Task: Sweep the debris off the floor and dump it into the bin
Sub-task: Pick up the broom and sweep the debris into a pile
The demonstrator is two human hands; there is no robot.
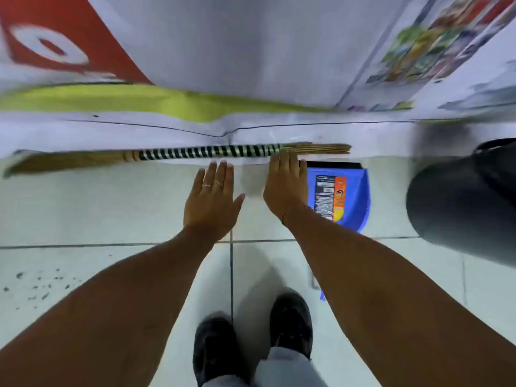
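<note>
A straw broom (201,152) with a black-and-white striped handle lies flat on the floor along the foot of the wall, its bristles to the left. A blue dustpan (354,196) with an orange-and-black label lies just right of my right arm. Dark debris specks (42,283) are scattered on the tiles at the lower left. A dark bin (460,202) stands at the right edge. My left hand (212,196) hovers flat, fingers apart, just short of the broom. My right hand (286,182) reaches out flat, fingertips at the broom handle, holding nothing.
A wall covered with printed banners (251,51) rises right behind the broom. Pale floor tiles (111,208) stretch to the left and toward me. My two black shoes (251,339) stand at the bottom centre.
</note>
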